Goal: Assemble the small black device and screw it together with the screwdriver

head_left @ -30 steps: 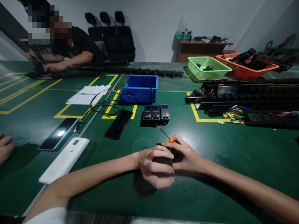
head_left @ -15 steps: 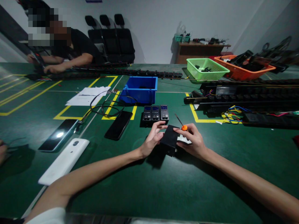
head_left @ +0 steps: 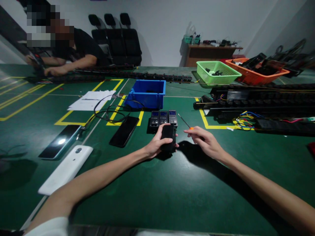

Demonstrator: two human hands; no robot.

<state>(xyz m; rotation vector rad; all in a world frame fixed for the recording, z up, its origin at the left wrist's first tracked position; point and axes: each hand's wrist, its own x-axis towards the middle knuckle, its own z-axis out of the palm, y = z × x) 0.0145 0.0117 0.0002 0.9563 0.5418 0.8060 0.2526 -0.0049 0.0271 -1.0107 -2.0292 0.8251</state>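
My left hand (head_left: 157, 143) is closed around a small black box-shaped device (head_left: 167, 137), its thumb across the near face and fingertips showing at the right side. To the right, my right hand (head_left: 205, 141) grips a screwdriver (head_left: 185, 122) by its orange handle, most of which the fingers hide. The thin metal shaft points up and left, apart from the device. Just beyond my left hand, three black modules (head_left: 163, 118) with small blue screens stand side by side on the green table (head_left: 157, 196).
Behind the modules stands a blue bin (head_left: 145, 100). A black phone (head_left: 124, 131), a lit-up phone (head_left: 60, 141), a white phone-like device (head_left: 66, 170), cables and papers (head_left: 91, 100) lie left. Black rails with wires (head_left: 256, 101) and green and orange baskets (head_left: 218, 73) are right. A co-worker sits far left.
My right hand has come off the black device and shifted right with the screwdriver. The left hand now holds the device alone, turned more upright and slightly left. A white piece under the right hand no longer shows.
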